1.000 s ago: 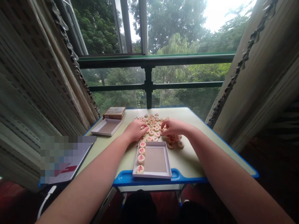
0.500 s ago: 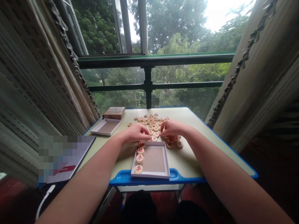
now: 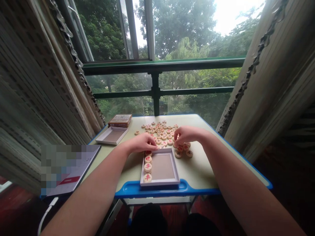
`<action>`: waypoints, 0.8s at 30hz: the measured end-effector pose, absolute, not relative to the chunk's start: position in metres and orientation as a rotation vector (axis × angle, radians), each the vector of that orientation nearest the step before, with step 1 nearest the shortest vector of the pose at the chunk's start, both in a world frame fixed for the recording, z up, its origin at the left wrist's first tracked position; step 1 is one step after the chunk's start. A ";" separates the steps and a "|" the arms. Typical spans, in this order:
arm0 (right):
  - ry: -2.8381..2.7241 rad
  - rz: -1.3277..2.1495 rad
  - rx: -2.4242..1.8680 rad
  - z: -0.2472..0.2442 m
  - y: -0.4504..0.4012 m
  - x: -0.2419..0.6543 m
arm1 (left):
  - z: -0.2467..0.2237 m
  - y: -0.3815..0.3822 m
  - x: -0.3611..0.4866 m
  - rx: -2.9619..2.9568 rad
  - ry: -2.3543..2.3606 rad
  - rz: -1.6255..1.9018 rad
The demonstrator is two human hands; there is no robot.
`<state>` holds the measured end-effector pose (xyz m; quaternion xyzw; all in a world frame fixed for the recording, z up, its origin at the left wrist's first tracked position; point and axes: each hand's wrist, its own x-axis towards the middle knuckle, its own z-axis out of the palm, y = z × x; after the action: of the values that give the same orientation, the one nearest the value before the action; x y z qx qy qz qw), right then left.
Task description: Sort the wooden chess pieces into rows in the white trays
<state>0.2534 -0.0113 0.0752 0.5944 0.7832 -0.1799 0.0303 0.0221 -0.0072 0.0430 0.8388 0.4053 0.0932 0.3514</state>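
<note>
My left hand (image 3: pixel 145 143) is over the far left corner of an open shallow box (image 3: pixel 178 178), fingers bent together at its far rim. What its fingertips pinch is hidden. Along the box's left wall runs a column of round wooden Chinese chess pieces (image 3: pixel 147 167) with red characters; the farthest is partly under my hand. My right hand (image 3: pixel 187 135) reaches into the loose pieces beyond the box, fingers curled down and closed at a chess piece (image 3: pixel 174 144) mostly hidden by them. Many more loose pieces (image 3: pixel 164 137) with red or dark characters spread between and behind my hands.
The box stands at the near edge of a pale table (image 3: pixel 204 170) with a blue rim. At the left are an empty box lid or tray (image 3: pixel 113 142), a brown patterned box (image 3: pixel 120 120) and a laptop-like flat device (image 3: pixel 86 164) with a white cable (image 3: pixel 50 206). A window railing lies beyond.
My right hand has moved slightly right among the pieces. The open box has shifted a little right, while my left hand stays near its far left corner.
</note>
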 end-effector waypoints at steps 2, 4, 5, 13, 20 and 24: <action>2.411 -0.561 1.788 0.076 -0.013 0.254 | 0.042 -0.007 0.022 2.133 1.060 0.249; 2.387 -0.556 1.794 0.075 -0.014 0.254 | 0.042 -0.008 0.023 2.114 1.071 0.268; 2.371 -0.550 1.809 0.074 -0.014 0.253 | 0.042 -0.009 0.024 2.117 1.077 0.276; 2.348 -0.533 1.842 0.075 -0.016 0.248 | 0.045 -0.011 0.032 2.404 1.107 0.501; 2.329 -0.494 1.824 0.075 -0.017 0.246 | 0.044 -0.009 0.037 2.486 0.927 0.433; 2.334 -0.492 1.820 0.076 -0.017 0.246 | 0.041 -0.007 0.037 2.513 0.940 0.437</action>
<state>0.2462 -0.0170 0.0758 0.6051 0.7760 -0.1635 0.0704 0.0366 -0.0069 0.0407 0.9038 0.3381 0.1571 0.2101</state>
